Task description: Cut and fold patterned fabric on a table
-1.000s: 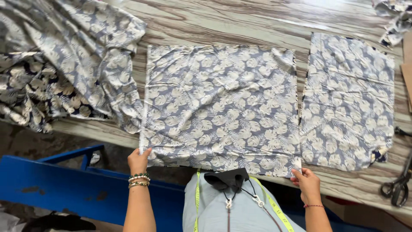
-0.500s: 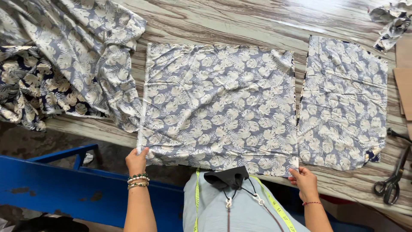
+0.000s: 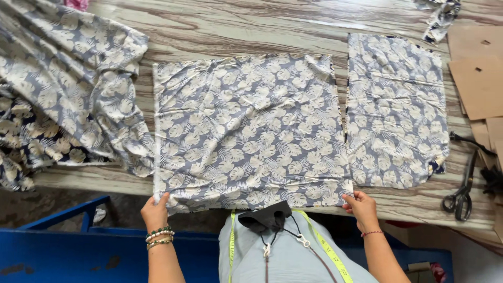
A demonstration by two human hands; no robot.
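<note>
Grey-blue cotton with a pale leaf print lies spread on the streaked wooden desk (image 3: pixel 272 26): the middle fabric piece (image 3: pixel 246 131) is a rough square, laid flat with its near edge hanging just over the desk's front. The left hand (image 3: pixel 155 212) pinches the near left corner, fingers closed on the cloth, and the right hand (image 3: pixel 361 207) pinches the near right corner the same way. Both forearms reach forward from the body, roughly parallel, wrists low at the desk edge, with bead bracelets (image 3: pixel 160 236) on the left wrist.

The step in hand looks like squaring and smoothing this piece, drawing its near edge taut between the 2 corners. Wrinkles run across the middle and the far right corner is rumpled, so the next move would seem to call for an even pull from both hands, or a lift and reset, without skewing the left edge.

A second cut piece (image 3: pixel 395 110) lies just beside it on the right, apart by a narrow gap. A loose heap of the same print (image 3: pixel 68 89) sits at the left, scissors (image 3: pixel 461 191) and cardboard sheets (image 3: pixel 477 73) at the right. A yellow measuring tape (image 3: pixel 325 246) hangs round the person's neck.
</note>
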